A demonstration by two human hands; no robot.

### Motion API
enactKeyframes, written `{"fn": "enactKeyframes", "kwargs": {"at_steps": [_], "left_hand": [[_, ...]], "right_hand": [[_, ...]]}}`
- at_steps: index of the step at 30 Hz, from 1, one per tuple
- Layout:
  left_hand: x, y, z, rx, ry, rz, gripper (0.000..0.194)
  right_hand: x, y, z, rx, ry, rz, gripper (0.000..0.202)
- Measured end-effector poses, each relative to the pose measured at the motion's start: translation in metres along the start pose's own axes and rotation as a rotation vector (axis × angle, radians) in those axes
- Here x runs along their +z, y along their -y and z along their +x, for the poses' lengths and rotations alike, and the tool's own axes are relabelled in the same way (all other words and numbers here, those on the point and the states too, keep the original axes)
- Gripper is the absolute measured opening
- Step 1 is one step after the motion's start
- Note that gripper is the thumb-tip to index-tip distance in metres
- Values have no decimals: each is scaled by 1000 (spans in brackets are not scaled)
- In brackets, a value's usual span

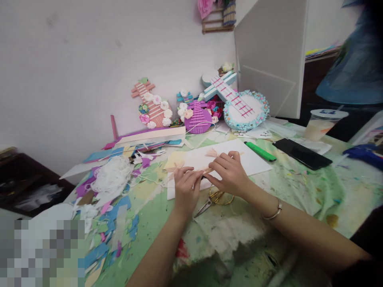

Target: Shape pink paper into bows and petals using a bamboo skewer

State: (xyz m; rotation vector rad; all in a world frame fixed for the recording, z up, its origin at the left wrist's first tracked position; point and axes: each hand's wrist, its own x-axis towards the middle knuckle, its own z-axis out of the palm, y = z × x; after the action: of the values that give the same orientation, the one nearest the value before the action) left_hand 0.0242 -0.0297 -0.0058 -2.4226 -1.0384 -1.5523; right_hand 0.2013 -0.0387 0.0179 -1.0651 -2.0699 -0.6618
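Note:
My left hand (186, 190) and my right hand (229, 171) meet over a white board (257, 164). Pinched between their fingertips is a thin peach paper strip (207, 170), mostly covered by the fingers. A peach paper piece with a fringed end (211, 152) lies on the board just behind my right hand. Another peach paper shape (176, 167) rests at the board's left, beside my left hand. Gold-handled scissors (209, 202) lie below the hands, partly on the board's front edge, with blades pointing front-left.
A green cutter (260, 151), black phone (302, 153) and lidded cup (324, 123) are on the right. Decorated paper instruments (199, 119) lean at the back wall. White string (112, 175) and coloured scraps (122, 215) cover the left side.

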Motion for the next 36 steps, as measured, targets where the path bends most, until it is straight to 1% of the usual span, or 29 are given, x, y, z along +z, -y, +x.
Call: {"fn": "enactKeyframes", "kwargs": {"at_steps": [5, 11, 15, 21, 24, 33, 36], "left_hand": [[1, 0, 1, -8, -16, -10, 16], [-1, -4, 3, -15, -34, -62, 17], [-3, -6, 3, -15, -26, -72, 19], [-3, -7, 3, -35, 23, -75, 16], [-3, -8, 3, -42, 28, -74, 15], [-6, -11, 5, -50, 32, 9, 8], [-6, -10, 5, -48, 11, 52, 8]], "right_hand": [[1, 1, -1, 9, -30, 13, 16], [1, 1, -2, 14, -45, 30, 15], [0, 1, -2, 14, -52, 42, 16], [-1, 1, -2, -7, -41, 39, 18], [-1, 2, -3, -13, -35, 30, 19], [-1, 2, -2, 8, -42, 33, 19], [-2, 3, -2, 10, -50, 37, 17]]}}
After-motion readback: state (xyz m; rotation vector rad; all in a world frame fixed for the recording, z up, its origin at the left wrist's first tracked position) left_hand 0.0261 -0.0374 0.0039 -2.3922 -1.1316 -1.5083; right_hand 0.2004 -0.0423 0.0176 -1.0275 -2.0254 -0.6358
